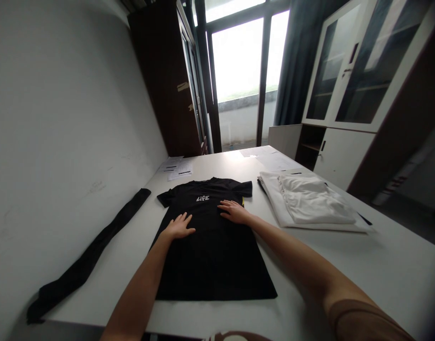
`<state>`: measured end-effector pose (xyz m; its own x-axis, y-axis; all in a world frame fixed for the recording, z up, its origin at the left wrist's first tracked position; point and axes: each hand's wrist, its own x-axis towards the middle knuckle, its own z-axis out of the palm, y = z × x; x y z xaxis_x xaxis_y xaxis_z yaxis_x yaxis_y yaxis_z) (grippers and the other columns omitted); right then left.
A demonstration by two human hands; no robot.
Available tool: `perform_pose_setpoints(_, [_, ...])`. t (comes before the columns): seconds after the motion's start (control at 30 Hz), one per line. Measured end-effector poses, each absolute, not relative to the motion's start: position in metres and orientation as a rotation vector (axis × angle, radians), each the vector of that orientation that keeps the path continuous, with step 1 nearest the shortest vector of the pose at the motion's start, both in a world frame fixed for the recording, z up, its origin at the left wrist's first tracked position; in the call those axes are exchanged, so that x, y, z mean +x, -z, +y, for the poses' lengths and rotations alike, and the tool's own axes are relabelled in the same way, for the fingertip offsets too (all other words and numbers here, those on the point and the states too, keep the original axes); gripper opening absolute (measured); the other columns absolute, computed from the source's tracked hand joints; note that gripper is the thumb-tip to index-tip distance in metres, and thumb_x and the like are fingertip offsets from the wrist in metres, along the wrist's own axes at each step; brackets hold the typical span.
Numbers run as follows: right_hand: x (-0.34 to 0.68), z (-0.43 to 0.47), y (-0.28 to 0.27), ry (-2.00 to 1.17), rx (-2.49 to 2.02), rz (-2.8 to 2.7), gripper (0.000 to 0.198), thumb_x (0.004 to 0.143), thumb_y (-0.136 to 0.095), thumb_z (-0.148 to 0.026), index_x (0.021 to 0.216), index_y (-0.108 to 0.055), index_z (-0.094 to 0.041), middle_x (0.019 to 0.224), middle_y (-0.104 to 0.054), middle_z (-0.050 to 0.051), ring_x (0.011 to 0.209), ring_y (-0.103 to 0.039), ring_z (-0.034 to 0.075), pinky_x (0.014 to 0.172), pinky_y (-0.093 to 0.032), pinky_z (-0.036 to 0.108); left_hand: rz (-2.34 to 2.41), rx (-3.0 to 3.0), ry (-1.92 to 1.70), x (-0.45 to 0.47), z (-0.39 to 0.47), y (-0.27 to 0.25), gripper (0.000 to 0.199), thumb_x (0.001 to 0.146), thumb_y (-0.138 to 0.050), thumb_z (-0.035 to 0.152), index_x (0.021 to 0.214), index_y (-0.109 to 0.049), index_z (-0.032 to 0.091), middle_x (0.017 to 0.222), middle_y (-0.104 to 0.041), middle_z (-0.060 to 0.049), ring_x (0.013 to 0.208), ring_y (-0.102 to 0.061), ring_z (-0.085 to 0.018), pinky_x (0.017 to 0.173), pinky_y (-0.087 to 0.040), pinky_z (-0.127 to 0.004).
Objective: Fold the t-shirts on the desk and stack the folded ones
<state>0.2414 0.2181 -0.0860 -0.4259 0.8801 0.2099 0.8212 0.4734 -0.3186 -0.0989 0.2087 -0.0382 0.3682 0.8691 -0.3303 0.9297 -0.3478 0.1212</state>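
A black T-shirt (210,265) lies spread out flat on the white table (295,274), its collar toward the far side and its hem toward me. White lettering shows across its chest, and a bit of yellow peeks out by the right sleeve. My left hand (179,227) rests on the left part of the shirt's middle, fingers spread. Higher up, near the right sleeve, my right hand (235,211) lies flat on the fabric with fingers stretched out. Neither hand grips anything.
Along the wall on the left stretches a long black strip of cloth (93,251). Folded white fabric (310,199) lies in a stack at the right. Paper sheets (180,166) rest at the far left, more papers (270,158) at the far right. A white cabinet (348,147) stands beyond.
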Motion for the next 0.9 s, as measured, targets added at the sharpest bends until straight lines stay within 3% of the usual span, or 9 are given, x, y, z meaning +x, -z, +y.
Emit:
perform_pose_setpoints(0.2, [0.242, 0.218, 0.085, -0.234, -1.428, -2.393, 0.055, 0.101, -0.052, -0.053, 0.151, -0.056, -0.029, 0.162, -0.043, 0.009, 0.151, -0.038, 0.031, 0.125, -0.027, 0.053, 1.729, 2.285, 0.379, -0.153, 0.224, 0.026, 0.094, 0.083, -0.061, 0.068, 0.164, -0.032, 0.029, 0.172, -0.018, -0.011, 0.157, -0.022, -0.038, 0.123, -0.020, -0.064])
perform_pose_setpoints(0.4, [0.241, 0.217, 0.085, -0.231, -1.429, -2.373, 0.053, 0.101, -0.053, -0.052, 0.150, -0.058, -0.032, 0.160, -0.046, 0.007, 0.150, -0.040, 0.031, 0.124, -0.029, 0.053, 2.106, 2.244, 0.096, -0.164, 0.233, 0.038, 0.059, 0.099, -0.044, 0.057, 0.148, -0.056, 0.027, 0.160, -0.048, -0.012, 0.146, -0.044, -0.036, 0.119, -0.030, -0.060])
perform_pose_setpoints(0.5, [0.241, 0.217, 0.085, -0.230, -1.434, -2.373, 0.054, 0.101, -0.053, -0.053, 0.150, -0.057, -0.032, 0.161, -0.045, 0.007, 0.150, -0.039, 0.031, 0.124, -0.028, 0.053, 2.010, 2.396, -0.142, -0.128, 0.225, 0.049, 0.062, 0.102, -0.041, 0.055, 0.152, -0.052, 0.019, 0.164, -0.040, -0.014, 0.152, -0.036, -0.032, 0.123, -0.028, -0.052])
perform_pose_setpoints(0.6, [0.241, 0.219, 0.086, -0.229, -1.434, -2.376, 0.054, 0.100, -0.053, -0.052, 0.150, -0.058, -0.031, 0.161, -0.045, 0.007, 0.150, -0.039, 0.032, 0.125, -0.028, 0.054, 1.636, 2.577, -0.228, -0.088, 0.210, 0.058, 0.067, 0.104, -0.038, 0.058, 0.158, -0.043, 0.019, 0.169, -0.031, -0.011, 0.157, -0.026, -0.027, 0.127, -0.022, -0.044])
perform_pose_setpoints(0.73, [0.242, 0.221, 0.089, -0.226, -1.422, -2.386, 0.055, 0.100, -0.053, -0.052, 0.150, -0.057, -0.030, 0.161, -0.045, 0.008, 0.150, -0.039, 0.032, 0.125, -0.027, 0.054, 1.256, 2.657, -0.100, -0.066, 0.193, 0.065, 0.073, 0.104, -0.037, 0.064, 0.165, -0.029, 0.025, 0.174, -0.013, -0.006, 0.161, -0.009, -0.028, 0.129, -0.012, -0.050])
perform_pose_setpoints(0.9, [0.242, 0.222, 0.090, -0.232, -1.429, -2.390, 0.056, 0.101, -0.053, -0.053, 0.151, -0.056, -0.030, 0.162, -0.043, 0.008, 0.150, -0.039, 0.032, 0.125, -0.026, 0.054, 1.273, 2.610, 0.047, -0.080, 0.197, 0.066, 0.072, 0.105, -0.035, 0.063, 0.167, -0.022, 0.031, 0.175, -0.006, -0.002, 0.162, -0.003, -0.026, 0.129, -0.006, -0.050])
